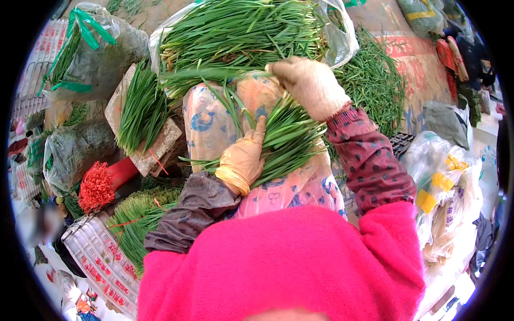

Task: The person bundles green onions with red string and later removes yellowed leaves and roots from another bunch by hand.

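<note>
A bunch of garlic chives [287, 138] lies across my lap, over a patterned plastic apron [204, 120]. My left hand [243, 160], in a yellowish rubber glove, grips the left side of this bunch with the index finger extended. Above it, my right hand [309, 86] wears a pale knit glove. Its fingertips pinch a few chive blades [217, 74], blurred and stretching to the left. Just beyond my knees, a large heap of chives [241, 30] fills an opened clear plastic bag [347, 36].
At left, a chive bundle [142, 108] lies on a worn block [158, 154] beside a bundle of red ties [98, 186]. Tied chives [136, 220] rest by a white plastic crate [106, 261]. Loose chives [373, 80] cover the ground at right, near plastic bags [445, 192].
</note>
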### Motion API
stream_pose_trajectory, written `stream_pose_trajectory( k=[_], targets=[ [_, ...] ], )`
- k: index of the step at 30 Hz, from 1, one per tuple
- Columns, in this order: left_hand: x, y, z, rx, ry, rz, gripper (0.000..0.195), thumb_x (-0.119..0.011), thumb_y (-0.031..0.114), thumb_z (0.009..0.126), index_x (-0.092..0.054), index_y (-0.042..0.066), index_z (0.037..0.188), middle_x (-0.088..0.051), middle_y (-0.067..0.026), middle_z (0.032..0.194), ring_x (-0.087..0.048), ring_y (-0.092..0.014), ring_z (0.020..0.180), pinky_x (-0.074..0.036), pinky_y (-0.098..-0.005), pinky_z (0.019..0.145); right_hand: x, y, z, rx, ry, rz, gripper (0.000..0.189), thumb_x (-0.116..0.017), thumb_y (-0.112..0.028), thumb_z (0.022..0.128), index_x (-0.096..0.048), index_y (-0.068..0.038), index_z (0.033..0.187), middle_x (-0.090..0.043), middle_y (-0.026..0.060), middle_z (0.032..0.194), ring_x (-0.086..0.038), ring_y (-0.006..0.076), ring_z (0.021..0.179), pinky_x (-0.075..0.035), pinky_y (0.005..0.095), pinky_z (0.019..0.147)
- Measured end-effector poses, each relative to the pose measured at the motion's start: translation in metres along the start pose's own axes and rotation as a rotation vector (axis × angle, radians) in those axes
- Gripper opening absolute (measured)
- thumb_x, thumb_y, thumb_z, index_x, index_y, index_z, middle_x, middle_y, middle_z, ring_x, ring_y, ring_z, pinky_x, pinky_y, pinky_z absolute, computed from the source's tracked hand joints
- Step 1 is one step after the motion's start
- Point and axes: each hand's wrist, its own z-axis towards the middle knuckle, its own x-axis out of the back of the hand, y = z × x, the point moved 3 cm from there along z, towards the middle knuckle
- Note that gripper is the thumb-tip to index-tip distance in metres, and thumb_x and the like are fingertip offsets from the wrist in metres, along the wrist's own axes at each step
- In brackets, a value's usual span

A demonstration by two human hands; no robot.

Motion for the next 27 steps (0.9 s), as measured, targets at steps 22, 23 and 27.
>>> stream_pose_trajectory(
  k=[22,23,27],
  targets=[
    [-0.006,0.022,0.007,-0.236,-0.112,0.106,0.120,-0.070,0.060,0.074,-0.007,-0.011,0.147,-0.037,-0.0373,0.140,-0.051,-0.048,0.118,-0.046,-0.0438,0.097,-0.004,0.018,-0.078,-0.439,0.008,0.920,0.050,-0.063,-0.007,0.086,-0.053,-0.005,0.135,-0.067,0.0050,0.103,-0.060,0.0103,0.091,-0.051,0.0296,0.080],
    [-0.008,0.024,0.006,-0.235,-0.109,0.131,0.119,-0.069,0.060,0.074,-0.008,-0.011,0.147,-0.037,-0.0369,0.140,-0.053,-0.048,0.116,-0.047,-0.0438,0.096,0.002,0.027,-0.076,-0.483,0.099,0.796,0.041,-0.066,-0.020,0.084,-0.060,-0.003,0.121,-0.067,0.0163,0.104,-0.065,0.0261,0.097,-0.051,0.0331,0.085],
    [-0.009,0.026,0.007,-0.211,-0.116,0.177,0.118,-0.068,0.060,0.075,-0.008,-0.010,0.147,-0.040,-0.0361,0.138,-0.056,-0.048,0.110,-0.050,-0.0445,0.091,-0.003,0.048,-0.049,-0.369,-0.056,0.497,0.030,-0.063,-0.021,0.089,-0.064,-0.004,0.113,-0.069,0.0121,0.093,-0.066,0.0204,0.081,-0.051,0.0324,0.075]
  ],
)
